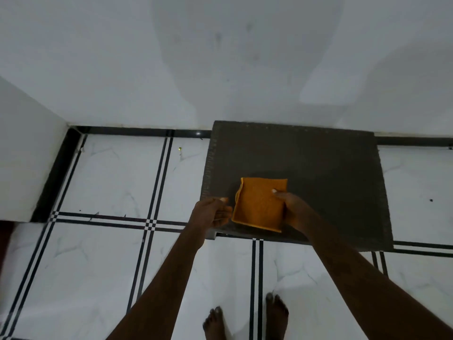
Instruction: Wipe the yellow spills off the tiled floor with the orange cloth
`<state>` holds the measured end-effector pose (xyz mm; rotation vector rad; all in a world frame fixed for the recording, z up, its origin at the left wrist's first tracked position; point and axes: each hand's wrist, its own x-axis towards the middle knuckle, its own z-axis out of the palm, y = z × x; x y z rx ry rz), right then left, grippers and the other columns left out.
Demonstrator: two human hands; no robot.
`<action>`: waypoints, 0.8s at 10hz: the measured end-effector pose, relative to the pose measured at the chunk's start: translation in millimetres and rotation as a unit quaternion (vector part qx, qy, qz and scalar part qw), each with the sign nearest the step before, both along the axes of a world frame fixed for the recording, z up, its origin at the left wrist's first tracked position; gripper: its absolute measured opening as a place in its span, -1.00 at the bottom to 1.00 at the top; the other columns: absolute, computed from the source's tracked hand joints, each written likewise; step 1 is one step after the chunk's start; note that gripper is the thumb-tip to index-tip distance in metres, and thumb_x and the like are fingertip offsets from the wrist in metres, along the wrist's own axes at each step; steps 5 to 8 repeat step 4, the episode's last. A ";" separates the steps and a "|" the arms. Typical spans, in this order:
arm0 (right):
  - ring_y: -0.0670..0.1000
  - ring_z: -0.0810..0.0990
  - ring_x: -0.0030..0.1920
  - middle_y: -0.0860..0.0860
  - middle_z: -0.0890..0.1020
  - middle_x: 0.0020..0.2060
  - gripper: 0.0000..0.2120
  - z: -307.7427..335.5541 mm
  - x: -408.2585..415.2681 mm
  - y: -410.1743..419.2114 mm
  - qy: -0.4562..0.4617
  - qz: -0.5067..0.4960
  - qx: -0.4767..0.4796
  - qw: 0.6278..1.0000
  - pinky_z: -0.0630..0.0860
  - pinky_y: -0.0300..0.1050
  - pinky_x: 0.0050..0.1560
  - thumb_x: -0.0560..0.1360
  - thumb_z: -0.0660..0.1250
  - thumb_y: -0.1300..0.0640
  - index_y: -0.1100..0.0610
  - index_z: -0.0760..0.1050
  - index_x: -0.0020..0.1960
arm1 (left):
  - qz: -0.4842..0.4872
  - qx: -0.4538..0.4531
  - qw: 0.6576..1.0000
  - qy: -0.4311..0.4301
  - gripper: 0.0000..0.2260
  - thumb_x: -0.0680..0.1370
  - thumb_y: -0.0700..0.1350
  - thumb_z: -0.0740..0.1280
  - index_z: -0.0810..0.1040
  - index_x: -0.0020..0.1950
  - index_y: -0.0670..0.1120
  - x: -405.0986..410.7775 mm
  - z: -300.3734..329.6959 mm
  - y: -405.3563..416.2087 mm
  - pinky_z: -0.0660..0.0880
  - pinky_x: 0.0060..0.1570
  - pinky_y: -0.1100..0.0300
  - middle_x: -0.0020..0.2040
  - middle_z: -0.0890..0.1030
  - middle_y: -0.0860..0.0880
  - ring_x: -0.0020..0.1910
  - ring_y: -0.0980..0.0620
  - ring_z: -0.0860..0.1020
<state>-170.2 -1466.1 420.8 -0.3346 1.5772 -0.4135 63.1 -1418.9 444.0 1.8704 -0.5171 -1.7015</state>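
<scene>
The folded orange cloth (258, 204) hangs above the dark mat (318, 168), pinched along its right edge by the right hand (291, 208). The left hand (213, 212) sits just beside the cloth's left edge, fingers loosely curled, holding nothing. One small yellow spill (180, 148) shows on the tiled floor (110, 173), well beyond and to the left of the left hand. Best carry the cloth there flat and press down in short strokes. The black skirting (137, 130) lies just past the spill; open tile lies nearer.
</scene>
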 end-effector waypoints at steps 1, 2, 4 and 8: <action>0.29 0.55 0.29 0.21 0.53 0.36 -0.55 -65.9 -19.3 4.5 0.145 0.081 -0.046 0.985 0.58 0.29 0.25 0.58 0.42 0.05 0.17 0.45 0.41 | 0.004 0.029 0.999 -0.030 -0.88 0.59 -0.12 0.35 0.62 0.05 -0.15 -13.8 -38.3 -4.4 0.64 -0.15 0.10 -0.07 0.70 -0.17 -0.09 -0.13 0.69; 0.23 0.65 0.13 0.15 0.64 0.18 -0.72 -85.5 -29.9 10.7 0.231 0.178 -0.127 0.948 0.64 0.27 0.14 0.56 0.45 0.08 0.11 0.54 0.23 | 0.002 0.016 0.998 -0.066 -0.91 0.61 -0.18 0.32 0.61 -0.02 -0.14 -19.3 -48.4 -3.8 0.59 -0.27 0.16 -0.13 0.65 -0.20 -0.19 -0.09 0.63; 0.06 0.57 -0.05 0.13 0.65 0.05 -0.80 -71.3 -45.1 4.8 0.278 0.252 -0.187 0.908 0.56 0.01 0.02 0.60 0.39 0.11 0.17 0.54 0.18 | -0.067 0.004 0.988 -0.139 -0.88 0.60 -0.13 0.30 0.63 0.01 -0.10 -36.1 -35.5 -10.0 0.64 -0.14 0.10 -0.09 0.69 -0.16 -0.16 -0.05 0.66; 0.06 0.57 -0.05 0.13 0.65 0.05 -0.80 -71.3 -45.1 4.8 0.278 0.252 -0.187 0.908 0.56 0.01 0.02 0.60 0.39 0.11 0.17 0.54 0.18 | -0.067 0.004 0.988 -0.139 -0.88 0.60 -0.13 0.30 0.63 0.01 -0.10 -36.1 -35.5 -10.0 0.64 -0.14 0.10 -0.09 0.69 -0.16 -0.16 -0.05 0.66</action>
